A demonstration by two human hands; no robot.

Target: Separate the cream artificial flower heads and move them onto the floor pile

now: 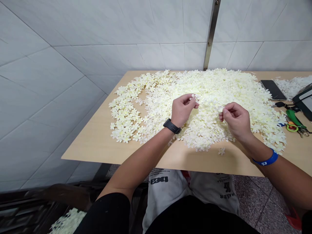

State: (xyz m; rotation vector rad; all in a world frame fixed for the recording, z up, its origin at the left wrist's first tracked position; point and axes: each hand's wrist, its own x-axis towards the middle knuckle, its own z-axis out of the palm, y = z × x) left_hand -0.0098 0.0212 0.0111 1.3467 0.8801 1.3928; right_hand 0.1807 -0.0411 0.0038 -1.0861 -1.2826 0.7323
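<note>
Flowers (219, 87) heaped mid-frame, close under and beyond left hand (184, 109) (centre, pinched on one bloom (195, 97)) and right hand (236, 120) (right of centre, cannot tell if clamped)

Trousers (167, 193) and blue wristband (269, 159) carry markings — none clearly legible.

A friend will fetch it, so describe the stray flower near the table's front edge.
On the tan table, find the heap of pale flowers. Just off its near edge, left of the blue wristband, one pale flower lies alone, ringed by bare tabletop.
</note>
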